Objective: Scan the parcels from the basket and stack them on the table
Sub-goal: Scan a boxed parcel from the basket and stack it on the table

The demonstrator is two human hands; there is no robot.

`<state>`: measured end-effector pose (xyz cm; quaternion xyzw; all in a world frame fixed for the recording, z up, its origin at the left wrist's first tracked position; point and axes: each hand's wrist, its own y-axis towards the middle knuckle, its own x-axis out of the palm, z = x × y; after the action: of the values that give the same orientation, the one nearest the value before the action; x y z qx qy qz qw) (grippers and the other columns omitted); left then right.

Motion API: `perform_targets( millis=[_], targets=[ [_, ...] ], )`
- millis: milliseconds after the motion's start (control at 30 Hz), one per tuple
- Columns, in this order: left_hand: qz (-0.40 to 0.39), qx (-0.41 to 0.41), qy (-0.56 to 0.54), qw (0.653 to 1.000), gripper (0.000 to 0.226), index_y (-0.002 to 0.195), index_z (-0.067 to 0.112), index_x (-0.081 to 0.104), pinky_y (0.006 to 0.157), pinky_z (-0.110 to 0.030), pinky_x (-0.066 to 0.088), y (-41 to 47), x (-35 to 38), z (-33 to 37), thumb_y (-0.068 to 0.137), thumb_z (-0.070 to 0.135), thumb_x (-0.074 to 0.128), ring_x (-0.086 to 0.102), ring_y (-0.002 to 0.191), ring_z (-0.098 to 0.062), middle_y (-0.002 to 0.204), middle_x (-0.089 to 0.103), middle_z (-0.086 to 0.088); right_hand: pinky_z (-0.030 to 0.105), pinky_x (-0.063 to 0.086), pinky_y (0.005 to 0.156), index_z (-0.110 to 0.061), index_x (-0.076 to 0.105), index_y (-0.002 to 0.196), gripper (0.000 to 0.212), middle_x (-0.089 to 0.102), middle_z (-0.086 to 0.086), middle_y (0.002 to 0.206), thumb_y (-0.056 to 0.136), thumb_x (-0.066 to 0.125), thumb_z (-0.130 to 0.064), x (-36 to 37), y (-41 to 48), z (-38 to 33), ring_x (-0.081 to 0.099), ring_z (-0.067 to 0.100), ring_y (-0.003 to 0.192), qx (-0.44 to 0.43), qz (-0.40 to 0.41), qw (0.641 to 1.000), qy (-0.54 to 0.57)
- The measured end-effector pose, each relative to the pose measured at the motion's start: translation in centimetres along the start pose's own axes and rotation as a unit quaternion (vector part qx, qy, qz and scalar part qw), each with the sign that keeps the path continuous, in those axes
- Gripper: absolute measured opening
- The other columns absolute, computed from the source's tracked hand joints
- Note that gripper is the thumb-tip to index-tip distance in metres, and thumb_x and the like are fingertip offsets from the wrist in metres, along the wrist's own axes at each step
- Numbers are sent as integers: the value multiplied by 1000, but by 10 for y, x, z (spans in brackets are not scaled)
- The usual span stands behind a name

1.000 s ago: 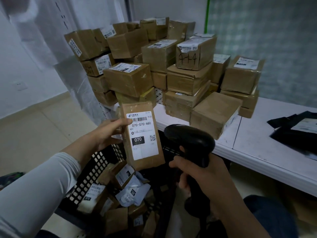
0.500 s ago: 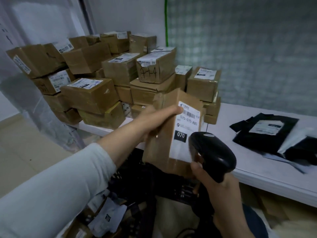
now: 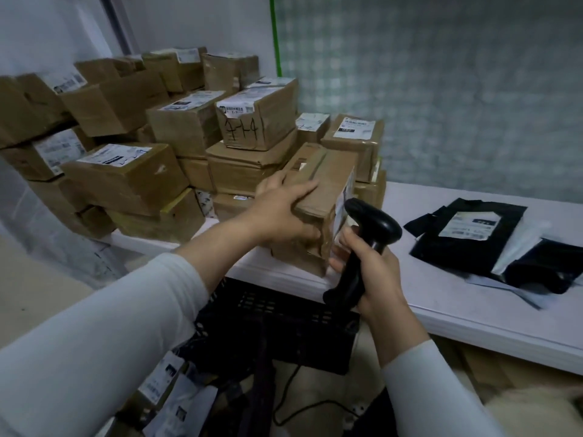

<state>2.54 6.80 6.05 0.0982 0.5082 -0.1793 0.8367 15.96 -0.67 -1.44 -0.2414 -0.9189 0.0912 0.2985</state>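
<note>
My left hand (image 3: 280, 212) grips a brown cardboard parcel (image 3: 325, 184) from above, fingers over its top and thumb on its near face. The parcel is tilted, its white label turned to the right side, and it lies on top of another brown box (image 3: 299, 258) at the front edge of the white table (image 3: 473, 313). My right hand (image 3: 372, 266) holds a black handheld barcode scanner (image 3: 369, 228) by its handle, right beside the parcel's label. Below, the black plastic basket (image 3: 284, 320) holds several labelled parcels (image 3: 170, 395).
A tall pile of brown cardboard boxes (image 3: 189, 134) fills the table's left and back. Black and grey mailer bags (image 3: 467, 234) lie on the table to the right. A tiled wall stands behind. The scanner's black cable (image 3: 284, 402) runs down to the floor.
My left hand carried the parcel up from over the basket to the table and turned it on its side atop the front box. The scanner followed alongside, to its right.
</note>
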Motion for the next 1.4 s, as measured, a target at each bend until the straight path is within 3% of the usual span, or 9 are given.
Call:
perform_targets(
  millis=[133,200,367,533,667,767,900,1133,1400],
  targets=[
    [65,48,41,996,73,146,39,30,116,-33,6,12,12,-6,84,33,69,4,143,-32,157,9,-16,29,55,59,-11,66,97,19,69,3,75,82,74,-18,-4,-25,-1,65,11,55,-40,18,998,-40],
    [73,70,57,993,71,147,36,29,116,-36,5,15,14,-5,87,32,66,4,144,-33,157,10,-15,27,54,54,-11,66,96,17,66,2,65,82,72,-19,-7,-43,-1,62,14,55,-56,7,996,-69],
    [156,99,19,983,76,148,24,30,115,-37,14,-24,17,-33,84,24,70,13,142,-30,154,21,-12,29,51,52,-8,64,85,9,65,8,67,83,69,-16,-6,-85,13,58,20,57,-47,-106,981,-156],
    [200,10,-33,979,56,132,4,52,107,-44,36,-105,49,-129,80,21,61,46,124,-34,131,51,-18,29,50,53,-7,64,82,17,64,9,63,83,71,-22,6,-101,62,57,20,51,8,-237,930,-279],
    [88,-187,-58,977,48,136,7,48,94,-28,38,-170,93,-213,89,12,61,50,121,-30,133,52,-15,22,47,50,-10,60,87,22,64,6,63,83,72,-28,17,-96,109,57,15,50,82,-293,870,-388],
    [-34,-282,-40,958,46,134,1,47,87,-29,39,-206,131,-267,90,9,58,51,119,-33,129,55,-18,19,47,50,-9,59,87,24,63,7,65,84,70,-30,23,-90,140,57,13,50,90,-306,832,-454],
    [-184,-360,-9,914,67,132,5,46,101,-39,40,-239,197,-316,78,45,48,48,121,-34,131,51,-16,21,48,50,-12,60,81,20,62,7,63,84,70,-29,33,-86,169,56,15,50,101,-324,812,-475],
    [-255,-279,272,885,47,138,11,34,102,-45,33,-257,281,-358,98,37,35,37,124,-32,134,36,-14,16,46,48,-16,61,91,15,60,-2,57,84,70,-26,58,-78,204,54,9,45,138,-325,808,-472],
    [-284,-243,357,856,49,137,1,33,93,-42,36,-244,285,-365,100,32,31,45,118,-34,132,42,-20,22,46,47,-10,61,86,18,60,2,58,81,72,-24,62,-74,207,53,14,46,146,-316,817,-460]
  ],
)
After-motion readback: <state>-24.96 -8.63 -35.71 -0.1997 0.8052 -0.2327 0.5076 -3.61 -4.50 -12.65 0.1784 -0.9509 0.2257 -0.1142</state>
